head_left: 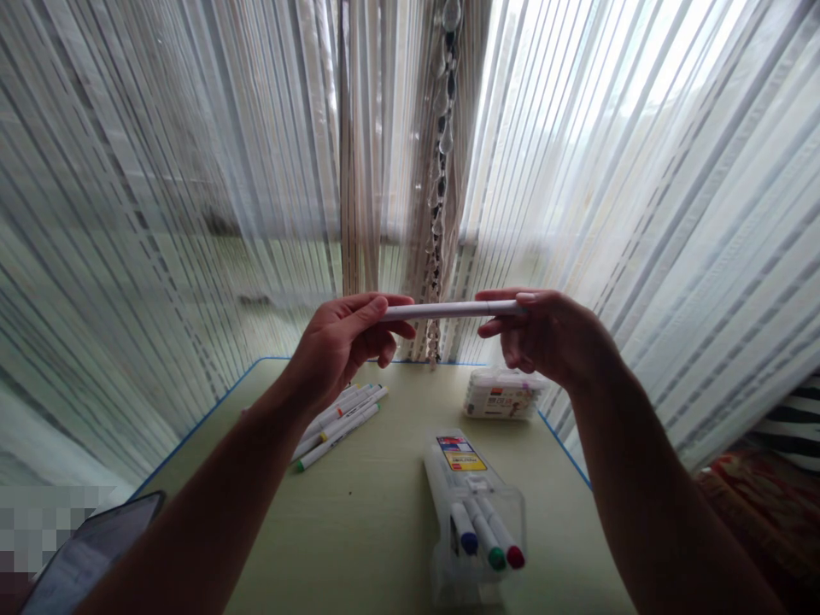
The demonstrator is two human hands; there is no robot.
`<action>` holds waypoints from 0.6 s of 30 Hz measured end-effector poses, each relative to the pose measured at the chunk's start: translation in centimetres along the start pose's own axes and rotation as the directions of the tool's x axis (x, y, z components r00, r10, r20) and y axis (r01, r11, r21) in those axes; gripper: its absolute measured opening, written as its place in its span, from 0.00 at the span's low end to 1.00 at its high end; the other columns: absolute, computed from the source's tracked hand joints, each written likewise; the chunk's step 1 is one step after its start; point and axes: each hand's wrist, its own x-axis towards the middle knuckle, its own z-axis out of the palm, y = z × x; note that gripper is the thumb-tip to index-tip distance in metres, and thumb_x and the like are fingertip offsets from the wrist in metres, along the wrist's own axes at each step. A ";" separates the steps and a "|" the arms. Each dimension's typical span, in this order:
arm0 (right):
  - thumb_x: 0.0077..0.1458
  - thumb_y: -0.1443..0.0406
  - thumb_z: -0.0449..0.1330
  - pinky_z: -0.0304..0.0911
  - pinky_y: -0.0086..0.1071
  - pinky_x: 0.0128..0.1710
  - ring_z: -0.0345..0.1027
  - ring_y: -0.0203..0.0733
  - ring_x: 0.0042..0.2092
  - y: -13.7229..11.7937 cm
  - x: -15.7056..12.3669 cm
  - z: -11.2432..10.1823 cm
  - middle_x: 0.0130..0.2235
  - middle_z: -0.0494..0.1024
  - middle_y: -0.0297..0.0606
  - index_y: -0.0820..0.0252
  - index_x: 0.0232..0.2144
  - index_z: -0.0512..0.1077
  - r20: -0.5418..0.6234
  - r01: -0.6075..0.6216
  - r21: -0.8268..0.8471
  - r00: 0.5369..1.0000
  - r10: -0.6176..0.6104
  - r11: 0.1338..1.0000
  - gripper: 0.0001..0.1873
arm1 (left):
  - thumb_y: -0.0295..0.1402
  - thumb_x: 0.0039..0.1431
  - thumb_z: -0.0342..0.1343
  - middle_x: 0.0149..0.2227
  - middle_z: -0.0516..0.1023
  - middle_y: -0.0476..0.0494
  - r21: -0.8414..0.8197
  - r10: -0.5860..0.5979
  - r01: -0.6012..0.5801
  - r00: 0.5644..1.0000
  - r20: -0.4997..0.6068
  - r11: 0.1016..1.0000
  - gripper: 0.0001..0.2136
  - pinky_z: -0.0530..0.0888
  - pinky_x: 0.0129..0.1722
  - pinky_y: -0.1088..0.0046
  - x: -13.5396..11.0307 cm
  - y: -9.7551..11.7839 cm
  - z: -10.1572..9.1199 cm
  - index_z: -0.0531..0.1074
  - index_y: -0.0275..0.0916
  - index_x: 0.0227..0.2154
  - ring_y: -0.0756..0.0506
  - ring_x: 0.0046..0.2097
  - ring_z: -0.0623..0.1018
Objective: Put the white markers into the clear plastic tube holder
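Note:
Between my two hands a white marker [448, 310] is held level above the table. My left hand [349, 329] pinches one end between thumb and fingers. At the other end, my right hand [538, 329] grips it, its thumb and fingertips pressed on the barrel. Below and to the right stands a clear plastic marker case [442, 504] with blue, green and red tipped markers [490, 530] in its front. Under my left hand lies a loose group of white markers [342, 431] with coloured ends, partly hidden by my left wrist.
At the table's back right sits a clear-lidded box [503, 397] with printed labels. A dark-edged device with a screen [102, 547] lies at the front left. Striped sheer curtains [256, 171] and a bead strand [442, 111] hang behind the pale green table [359, 530].

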 end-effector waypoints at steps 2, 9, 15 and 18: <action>0.49 0.64 0.57 0.61 0.26 0.12 0.71 0.38 0.17 0.1 0.1 -0.1 0.29 0.84 0.45 0.66 0.41 0.79 0.007 0.002 0.013 1.000 -0.002 1.000 0.18 | 0.34 0.60 0.58 0.30 0.81 0.38 0.012 0.006 -0.006 1.000 -0.009 1.000 0.12 0.69 0.22 0.75 0.0 0.0 0.0 0.78 0.31 0.40 0.52 0.23 0.73; 0.51 0.64 0.59 0.62 0.25 0.12 0.73 0.38 0.18 0.3 0.1 -0.1 0.29 0.84 0.45 0.66 0.41 0.79 0.004 0.013 0.002 1.000 -0.013 1.000 0.16 | 0.36 0.60 0.59 0.29 0.81 0.40 0.115 0.041 -0.038 0.999 -0.030 0.993 0.12 0.69 0.22 0.75 0.0 -0.3 0.1 0.79 0.32 0.41 0.52 0.23 0.73; 0.52 0.64 0.63 0.62 0.24 0.12 0.73 0.38 0.18 0.4 0.1 -0.1 0.29 0.84 0.45 0.66 0.41 0.80 -0.004 0.042 -0.028 0.999 -0.042 0.999 0.15 | 0.36 0.58 0.61 0.29 0.80 0.41 0.156 0.055 -0.049 0.998 -0.033 0.986 0.12 0.68 0.22 0.76 0.0 -0.3 0.2 0.79 0.33 0.39 0.53 0.22 0.72; 0.52 0.63 0.65 0.62 0.23 0.11 0.73 0.38 0.18 0.4 0.1 0.0 0.29 0.84 0.45 0.66 0.41 0.80 -0.003 0.054 -0.036 0.999 -0.054 0.998 0.14 | 0.36 0.57 0.62 0.28 0.80 0.42 0.169 0.061 -0.056 0.998 -0.028 0.984 0.11 0.68 0.22 0.77 0.0 -0.3 0.2 0.79 0.33 0.39 0.53 0.22 0.72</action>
